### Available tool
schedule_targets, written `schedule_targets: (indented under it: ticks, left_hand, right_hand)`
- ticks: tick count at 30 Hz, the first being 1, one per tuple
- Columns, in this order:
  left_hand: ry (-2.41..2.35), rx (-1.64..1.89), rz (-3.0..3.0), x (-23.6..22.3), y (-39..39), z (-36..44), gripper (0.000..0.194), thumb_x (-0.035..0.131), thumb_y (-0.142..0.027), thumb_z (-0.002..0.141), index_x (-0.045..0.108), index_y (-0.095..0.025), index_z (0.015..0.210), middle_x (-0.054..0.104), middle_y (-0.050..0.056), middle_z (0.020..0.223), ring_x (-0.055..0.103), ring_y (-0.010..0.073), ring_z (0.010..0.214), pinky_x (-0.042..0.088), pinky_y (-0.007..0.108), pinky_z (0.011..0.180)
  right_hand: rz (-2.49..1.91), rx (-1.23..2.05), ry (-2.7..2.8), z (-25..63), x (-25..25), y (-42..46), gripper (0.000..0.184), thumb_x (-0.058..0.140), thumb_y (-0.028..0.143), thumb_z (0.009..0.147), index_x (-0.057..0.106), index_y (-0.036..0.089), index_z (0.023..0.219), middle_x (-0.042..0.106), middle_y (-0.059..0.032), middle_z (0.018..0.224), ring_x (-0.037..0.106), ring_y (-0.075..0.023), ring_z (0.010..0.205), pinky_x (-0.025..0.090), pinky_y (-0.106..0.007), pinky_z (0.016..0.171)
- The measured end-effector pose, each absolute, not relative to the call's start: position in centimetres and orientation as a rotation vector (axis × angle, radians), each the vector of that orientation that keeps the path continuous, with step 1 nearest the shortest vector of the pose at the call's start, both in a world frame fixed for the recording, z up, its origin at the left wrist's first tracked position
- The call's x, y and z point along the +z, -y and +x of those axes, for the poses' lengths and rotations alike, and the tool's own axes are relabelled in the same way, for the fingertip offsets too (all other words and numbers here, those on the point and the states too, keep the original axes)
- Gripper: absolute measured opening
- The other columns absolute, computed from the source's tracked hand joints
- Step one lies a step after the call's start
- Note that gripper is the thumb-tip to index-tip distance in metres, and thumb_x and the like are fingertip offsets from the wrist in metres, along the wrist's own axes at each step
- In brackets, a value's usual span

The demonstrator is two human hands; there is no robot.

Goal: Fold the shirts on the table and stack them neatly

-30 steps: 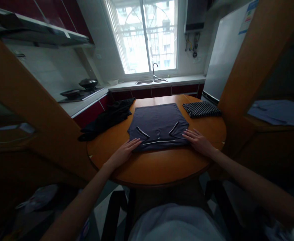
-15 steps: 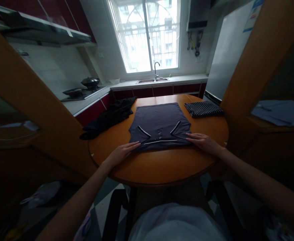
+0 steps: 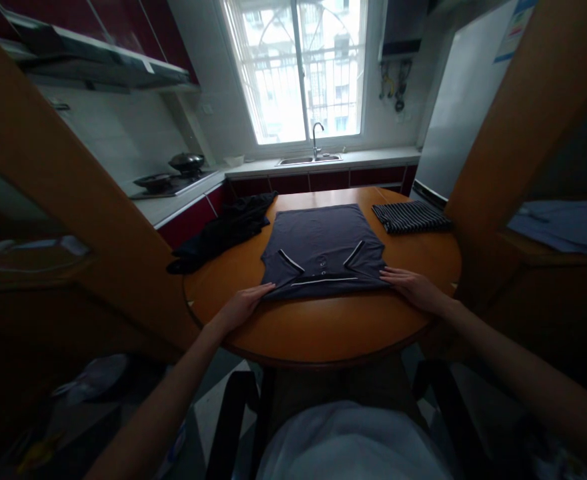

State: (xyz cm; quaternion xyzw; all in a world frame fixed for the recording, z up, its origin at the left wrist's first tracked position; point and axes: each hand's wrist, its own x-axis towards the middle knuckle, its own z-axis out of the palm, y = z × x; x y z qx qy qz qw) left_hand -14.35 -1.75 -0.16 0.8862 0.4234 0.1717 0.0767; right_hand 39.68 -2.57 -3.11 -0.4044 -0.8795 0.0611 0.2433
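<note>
A dark grey polo shirt (image 3: 323, 233) lies spread on the round wooden table (image 3: 323, 333), its collar end towards me. White-and-black trim edges the collar, and a short row of buttons shows between the collar points. At the shirt's near left corner, my left hand (image 3: 243, 307) has its fingers closed on the cloth; the thumb is hard to see. My right hand (image 3: 414, 289) holds the near right corner in the same way, fingers together on the edge. Creases in the fabric run towards both hands.
A rumpled black garment (image 3: 223, 230) hangs over the table's left edge. On the right lies a folded black-and-white striped cloth (image 3: 412, 217). Beyond are a sink (image 3: 308, 160), a stove with pans (image 3: 186, 162) and a fridge (image 3: 466, 107). Chair armrests (image 3: 233, 413) flank me.
Both hands have gone from resting with fingers spread on the shirt to closing on its near corners, shifting slightly outward. The shirt stays nearly in place, and the view has swung slightly left.
</note>
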Motion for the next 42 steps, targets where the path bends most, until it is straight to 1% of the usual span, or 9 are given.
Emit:
schedule_targets:
  ticks: [4,8,14,18,21,24,30,36,42]
  left_hand:
    - [-1.265,0.500,2.649,0.0,2.8,-14.4,0.049,0.034,-0.024,0.099,0.060,-0.022,0.141,0.063,0.003,0.141,0.062,0.0199,0.128,0.047,0.038,0.112]
    - [-1.263,0.495,2.641,0.0,4.6,-14.7,0.050,0.035,-0.021,0.098,0.059,-0.024,0.141,0.061,0.002,0.143,0.061,0.0188,0.129,0.045,0.038,0.114]
    - [-1.245,0.470,2.606,-0.3,8.6,-15.3,0.051,0.036,-0.017,0.097,0.058,-0.025,0.143,0.060,0.001,0.145,0.060,0.0185,0.131,0.045,0.038,0.114]
    - [-1.269,0.522,2.582,-1.0,10.3,-15.4,0.050,0.038,-0.018,0.099,0.055,-0.027,0.146,0.055,0.002,0.150,0.054,0.0199,0.137,0.042,0.041,0.117]
    - [-1.243,0.560,2.594,-1.2,10.6,-15.1,0.053,0.043,-0.018,0.099,0.049,-0.028,0.151,0.053,0.002,0.152,0.053,0.0206,0.138,0.042,0.043,0.118]
    - [-1.149,0.593,2.660,-1.2,10.5,-14.6,0.053,0.042,-0.016,0.101,0.046,-0.030,0.152,0.054,0.002,0.151,0.054,0.0193,0.137,0.043,0.042,0.117]
    - [-0.896,0.718,2.782,-1.5,10.2,-14.0,0.046,0.043,-0.014,0.104,0.056,-0.033,0.144,0.056,0.004,0.149,0.054,0.0205,0.137,0.042,0.046,0.118]
    - [-0.884,0.724,2.749,-2.0,9.5,-14.2,0.041,0.046,-0.017,0.104,0.061,-0.032,0.139,0.062,0.005,0.142,0.058,0.0209,0.133,0.044,0.047,0.117]
    - [-0.990,0.808,2.637,-2.0,9.5,-13.6,0.030,0.050,-0.024,0.104,0.071,-0.025,0.124,0.071,0.005,0.130,0.065,0.0202,0.124,0.050,0.042,0.112]
  right_hand:
    - [-1.138,0.163,2.393,39.8,-3.3,3.3,0.042,0.042,0.021,0.102,0.064,0.027,0.137,0.060,-0.0027,0.144,0.051,-0.0221,0.139,0.044,-0.046,0.116]
    - [-1.157,0.224,2.397,39.9,-3.1,5.1,0.043,0.039,0.023,0.103,0.064,0.026,0.138,0.059,-0.0030,0.145,0.048,-0.0233,0.141,0.044,-0.048,0.116]
    - [-1.119,0.307,2.421,40.3,-2.8,9.4,0.045,0.039,0.021,0.103,0.061,0.029,0.141,0.058,-0.0019,0.146,0.046,-0.0230,0.143,0.044,-0.048,0.117]
    - [-1.111,0.239,2.443,40.5,-3.3,10.7,0.045,0.042,0.023,0.102,0.058,0.031,0.143,0.056,-0.0018,0.149,0.045,-0.0240,0.144,0.043,-0.049,0.118]
    - [-1.117,0.147,2.424,40.4,-3.7,10.6,0.049,0.046,0.022,0.101,0.053,0.033,0.148,0.054,-0.0026,0.151,0.050,-0.0249,0.140,0.042,-0.051,0.118]
    - [-1.059,0.066,2.431,39.9,-3.7,10.4,0.054,0.047,0.020,0.101,0.046,0.035,0.152,0.050,-0.0025,0.154,0.053,-0.0242,0.137,0.042,-0.050,0.118]
    - [-0.908,0.003,2.432,39.1,-3.5,10.5,0.048,0.047,0.017,0.102,0.055,0.035,0.146,0.051,-0.0031,0.153,0.058,-0.0229,0.132,0.050,-0.043,0.111]
    - [-0.863,0.028,2.426,39.0,-3.1,10.3,0.042,0.050,0.019,0.102,0.064,0.036,0.137,0.055,-0.0036,0.151,0.060,-0.0235,0.129,0.052,-0.042,0.107]
    - [-0.840,0.125,2.362,38.8,-3.4,10.0,0.035,0.049,0.020,0.102,0.069,0.031,0.129,0.069,-0.0047,0.133,0.064,-0.0216,0.124,0.055,-0.040,0.104]
